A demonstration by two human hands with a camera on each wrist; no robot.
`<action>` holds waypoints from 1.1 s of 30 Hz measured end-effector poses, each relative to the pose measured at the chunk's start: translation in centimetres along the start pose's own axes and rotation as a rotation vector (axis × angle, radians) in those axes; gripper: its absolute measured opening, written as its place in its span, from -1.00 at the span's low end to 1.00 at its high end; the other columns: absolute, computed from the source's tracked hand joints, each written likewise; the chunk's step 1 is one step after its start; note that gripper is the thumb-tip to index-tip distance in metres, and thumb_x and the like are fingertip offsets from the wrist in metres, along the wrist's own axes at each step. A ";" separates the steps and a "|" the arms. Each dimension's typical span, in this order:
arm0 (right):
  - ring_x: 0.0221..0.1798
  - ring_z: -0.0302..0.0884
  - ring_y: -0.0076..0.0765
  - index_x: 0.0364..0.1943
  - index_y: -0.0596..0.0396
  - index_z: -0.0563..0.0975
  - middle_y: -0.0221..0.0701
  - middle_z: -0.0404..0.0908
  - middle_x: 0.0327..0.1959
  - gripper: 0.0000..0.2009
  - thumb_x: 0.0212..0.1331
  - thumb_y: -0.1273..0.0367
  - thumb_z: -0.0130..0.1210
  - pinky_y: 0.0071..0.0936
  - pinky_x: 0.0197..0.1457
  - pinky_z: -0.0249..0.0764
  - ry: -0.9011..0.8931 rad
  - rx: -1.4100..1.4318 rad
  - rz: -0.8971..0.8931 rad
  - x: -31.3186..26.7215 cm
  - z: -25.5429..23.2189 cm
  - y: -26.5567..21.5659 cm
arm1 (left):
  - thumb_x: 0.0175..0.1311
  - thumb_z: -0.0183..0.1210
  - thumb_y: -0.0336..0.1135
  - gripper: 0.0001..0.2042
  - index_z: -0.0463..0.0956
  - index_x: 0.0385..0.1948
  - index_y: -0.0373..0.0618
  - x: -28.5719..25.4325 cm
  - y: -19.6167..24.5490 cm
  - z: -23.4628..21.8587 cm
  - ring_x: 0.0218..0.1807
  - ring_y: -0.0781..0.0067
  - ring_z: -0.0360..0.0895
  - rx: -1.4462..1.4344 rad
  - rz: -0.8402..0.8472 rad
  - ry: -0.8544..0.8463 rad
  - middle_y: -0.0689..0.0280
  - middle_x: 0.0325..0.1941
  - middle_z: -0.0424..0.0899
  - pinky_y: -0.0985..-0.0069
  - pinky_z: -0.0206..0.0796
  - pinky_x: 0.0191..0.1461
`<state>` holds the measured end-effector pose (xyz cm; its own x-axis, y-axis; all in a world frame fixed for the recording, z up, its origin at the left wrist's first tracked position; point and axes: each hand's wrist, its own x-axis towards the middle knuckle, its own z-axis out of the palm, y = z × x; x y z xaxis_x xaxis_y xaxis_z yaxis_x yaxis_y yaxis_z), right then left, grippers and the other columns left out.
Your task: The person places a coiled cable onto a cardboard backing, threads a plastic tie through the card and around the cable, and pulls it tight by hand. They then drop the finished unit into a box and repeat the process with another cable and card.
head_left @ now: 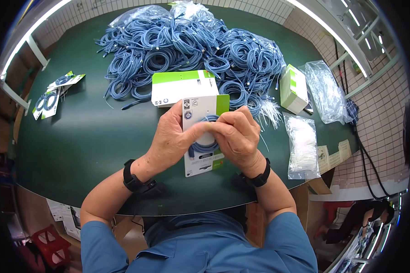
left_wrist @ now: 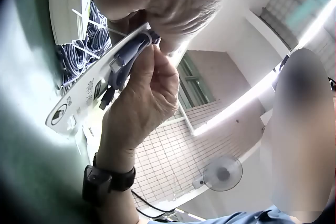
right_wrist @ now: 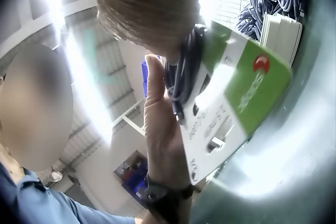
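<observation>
- head view, over a dark green table (head_left: 86, 136): left hand (head_left: 171, 136) and right hand (head_left: 237, 136) meeting at a white-and-green backing card (head_left: 204, 109), held just above the near middle of the table.
- coiled blue cable (head_left: 205, 146) lying against the card's face, between the two hands.
- left hand curled round the card's left edge, thumb laid across the coil; right hand pinching cable and card together from the right, fingers bent.
- left wrist view: right hand's fingertips (left_wrist: 149, 56) pressed onto the cable at the upper part of the card (left_wrist: 79, 103), card tilted.
- right wrist view: left hand's thumb (right_wrist: 155, 92) upright beside the coil (right_wrist: 184, 71), green corner of the card (right_wrist: 257, 92) toward the table.
- far side of the table: large heap of blue cables (head_left: 187, 50), with a stack of cards (head_left: 180, 86) at its near edge.
- right: green-and-white box (head_left: 294, 88), clear bags (head_left: 325, 91) and a bag of white ties (head_left: 303, 145).
- far left: finished packs (head_left: 54, 93) lying flat.
</observation>
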<state>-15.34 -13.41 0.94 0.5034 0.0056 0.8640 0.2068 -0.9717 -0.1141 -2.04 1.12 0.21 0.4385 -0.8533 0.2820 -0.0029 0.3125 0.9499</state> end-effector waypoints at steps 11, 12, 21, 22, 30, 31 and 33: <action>-0.31 0.57 -0.29 -0.32 0.06 0.66 -0.40 0.68 -0.26 -0.77 -0.05 0.52 0.51 -0.37 -0.32 0.48 -0.018 0.044 -0.016 0.2 -0.7 -1.0 | 0.53 0.18 -0.43 -0.69 0.48 0.22 -0.30 -0.2 -0.3 0.4 0.11 0.53 0.63 -0.301 -0.043 0.064 0.24 0.12 0.72 0.49 0.50 0.23; -0.29 0.60 -0.28 -0.31 0.05 0.64 -0.39 0.70 -0.23 -0.77 -0.01 0.52 0.50 -0.37 -0.30 0.49 -0.006 0.079 -0.017 0.2 -0.8 -1.0 | 0.52 0.18 -0.44 -0.69 0.49 0.22 -0.30 -0.3 -0.2 0.3 0.11 0.52 0.64 -0.369 -0.063 0.066 0.23 0.12 0.72 0.48 0.49 0.23; -0.22 0.76 -0.28 -0.21 0.02 0.58 -0.33 0.79 -0.06 -0.75 0.11 0.47 0.45 -0.39 -0.22 0.56 -0.019 0.384 -0.004 -0.8 -1.1 -1.7 | 0.50 0.19 -0.47 -0.70 0.53 0.20 -0.29 0.0 0.6 0.1 0.10 0.50 0.67 -0.464 -0.110 0.100 0.22 0.12 0.74 0.45 0.54 0.22; -0.22 0.76 -0.28 -0.21 0.02 0.58 -0.33 0.79 -0.06 -0.75 0.11 0.47 0.45 -0.39 -0.22 0.56 -0.019 0.384 -0.003 -0.8 -1.1 -1.8 | 0.50 0.19 -0.48 -0.70 0.53 0.20 -0.29 0.0 0.6 0.0 0.09 0.49 0.67 -0.459 -0.107 0.099 0.21 0.12 0.74 0.44 0.54 0.22; -0.16 0.81 -0.20 -0.21 -0.01 0.45 -0.25 0.78 -0.12 -0.72 0.21 0.50 0.39 -0.35 -0.23 0.62 -0.109 0.450 0.014 -0.6 -1.4 -2.0 | 0.49 0.17 -0.51 -0.70 0.53 0.21 -0.30 -0.1 0.3 0.0 0.09 0.48 0.68 -0.447 -0.125 0.097 0.19 0.13 0.73 0.41 0.56 0.23; -0.17 0.80 -0.21 -0.20 0.02 0.49 -0.26 0.79 -0.12 -0.74 0.19 0.52 0.40 -0.34 -0.21 0.63 -0.072 0.475 0.029 -0.8 -0.8 -2.1 | 0.49 0.16 -0.52 -0.70 0.53 0.21 -0.30 0.0 0.3 0.0 0.09 0.47 0.68 -0.450 -0.130 0.097 0.19 0.13 0.73 0.41 0.56 0.23; -0.20 0.76 -0.22 -0.18 0.06 0.58 -0.28 0.79 -0.10 -0.76 0.13 0.55 0.41 -0.33 -0.18 0.65 0.003 0.523 0.062 -1.1 0.0 -2.2 | 0.49 0.16 -0.52 -0.69 0.52 0.22 -0.30 0.0 0.2 0.0 0.10 0.47 0.68 -0.456 -0.136 0.097 0.19 0.13 0.73 0.41 0.56 0.23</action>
<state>-16.37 -11.24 0.23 0.5256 -0.0494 0.8493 0.5686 -0.7222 -0.3939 -2.04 1.19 0.41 0.4897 -0.8630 0.1244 0.4451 0.3702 0.8154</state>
